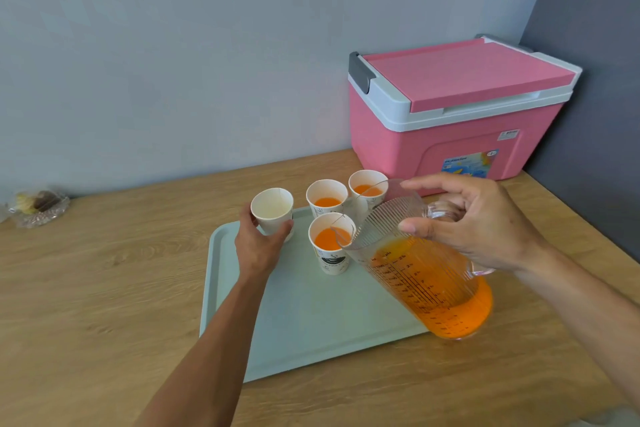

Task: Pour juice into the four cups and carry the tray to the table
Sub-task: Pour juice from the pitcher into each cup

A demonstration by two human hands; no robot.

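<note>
1. Head view: an empty paper cup (272,210) is being gripped by the left hand (258,246) at the far left of the tray (294,315), the fingers (288,226) being wrapped round its lower wall.
2. A clear ribbed jug (426,270) of orange juice is being held by the right hand (485,229); its handle is being clasped by the curled fingers, while the index finger is being kept stretched out above the rim.
3. The jug is being tilted leftward, its spout being held over the nearest filled cup (330,243); no stream can be made out.
4. Two more cups, (326,198) and (367,187), are being shown with juice inside, at the tray's far edge.
5. Judged from this, the fourth pour is being prepared. The empty cup is best being steadied low and upright, the spout being brought right over its mouth before any further tilting, and the tilt being raised slowly, since the jug is being carried more than half full and could gush.
6. The tray is resting on the wooden counter (104,288), just in front of a pink cooler (450,121).
</note>
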